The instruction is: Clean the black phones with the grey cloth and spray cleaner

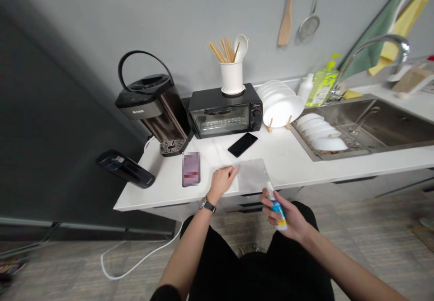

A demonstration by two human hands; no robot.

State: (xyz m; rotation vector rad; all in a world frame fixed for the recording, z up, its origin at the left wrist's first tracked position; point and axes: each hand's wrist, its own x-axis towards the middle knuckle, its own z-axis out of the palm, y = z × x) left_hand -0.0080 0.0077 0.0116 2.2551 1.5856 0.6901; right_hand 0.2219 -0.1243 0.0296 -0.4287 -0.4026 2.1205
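Note:
My left hand [222, 182], a watch on its wrist, is closed at the left edge of a thin grey cloth [253, 175]. Its thumb and forefinger are pressed together at the cloth's edge. The cloth lies flat on the white counter, close to the front edge. In my right hand [288, 215] is a small spray bottle [278, 210] with a white top and a blue and yellow label. The bottle is tilted, its top just by the cloth's right front corner. Behind the cloth lies a black phone [242, 144].
Left on the counter are a blurred-out purple item [191, 169], a black bottle [125, 169] and a water dispenser [159, 111]. A toaster oven [222, 122] bearing a utensil holder [232, 76] stands behind. Plates [283, 110] and a sink [389, 124] are to the right.

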